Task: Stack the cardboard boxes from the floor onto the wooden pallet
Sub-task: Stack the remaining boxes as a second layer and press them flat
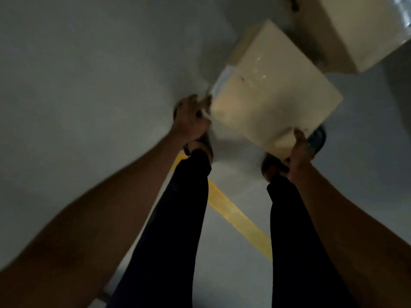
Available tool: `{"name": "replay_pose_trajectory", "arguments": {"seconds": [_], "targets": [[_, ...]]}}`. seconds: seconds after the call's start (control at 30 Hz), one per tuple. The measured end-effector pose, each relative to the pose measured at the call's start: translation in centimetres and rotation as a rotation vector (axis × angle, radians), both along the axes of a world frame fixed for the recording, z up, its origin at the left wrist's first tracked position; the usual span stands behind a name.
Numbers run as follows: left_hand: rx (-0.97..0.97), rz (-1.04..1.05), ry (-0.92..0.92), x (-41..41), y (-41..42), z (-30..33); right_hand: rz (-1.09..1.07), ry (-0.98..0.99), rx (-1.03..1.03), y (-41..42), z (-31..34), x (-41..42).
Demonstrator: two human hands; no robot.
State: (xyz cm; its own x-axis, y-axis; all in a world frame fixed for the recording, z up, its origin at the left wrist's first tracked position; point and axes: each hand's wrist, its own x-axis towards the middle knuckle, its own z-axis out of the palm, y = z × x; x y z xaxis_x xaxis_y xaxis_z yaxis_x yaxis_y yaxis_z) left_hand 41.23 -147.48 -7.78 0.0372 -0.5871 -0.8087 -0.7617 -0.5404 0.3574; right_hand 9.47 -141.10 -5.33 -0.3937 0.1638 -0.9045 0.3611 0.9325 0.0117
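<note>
Box [273, 85] between left hand [189, 116] and right hand [299, 152], above feet; second box [360, 30] behind-right; floor tape [240, 216] between legs.

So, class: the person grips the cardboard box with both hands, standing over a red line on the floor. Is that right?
Not quite. The line on the floor is yellow, not red, as the head view shows. The rest holds: left hand and right hand both grip the cardboard box.

The smooth grey floor [89, 74] looks dim, and a yellow painted line [240, 218] runs slanting across it.
</note>
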Motion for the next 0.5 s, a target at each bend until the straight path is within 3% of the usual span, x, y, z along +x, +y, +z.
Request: {"name": "replay_pose_trajectory", "arguments": {"seconds": [0.1, 0.17, 0.33, 0.5], "targets": [[-0.228, -0.192, 0.144, -4.5, 1.2, 10.8, 0.052, 0.047, 0.034, -0.6, 2.0, -3.2], [-0.304, -0.245, 0.251, -7.0, 2.6, 13.6, 0.103, 0.048, 0.127, -2.0, 3.6, -4.8], [-0.343, -0.183, 0.301, -11.5, 2.3, 15.1, 0.290, 0.032, 0.144, -4.9, 4.8, -8.9], [-0.459, 0.038, 0.358, -12.2, -0.6, 12.2, 0.456, -0.075, 0.176, -6.3, 4.9, -11.2]]}}
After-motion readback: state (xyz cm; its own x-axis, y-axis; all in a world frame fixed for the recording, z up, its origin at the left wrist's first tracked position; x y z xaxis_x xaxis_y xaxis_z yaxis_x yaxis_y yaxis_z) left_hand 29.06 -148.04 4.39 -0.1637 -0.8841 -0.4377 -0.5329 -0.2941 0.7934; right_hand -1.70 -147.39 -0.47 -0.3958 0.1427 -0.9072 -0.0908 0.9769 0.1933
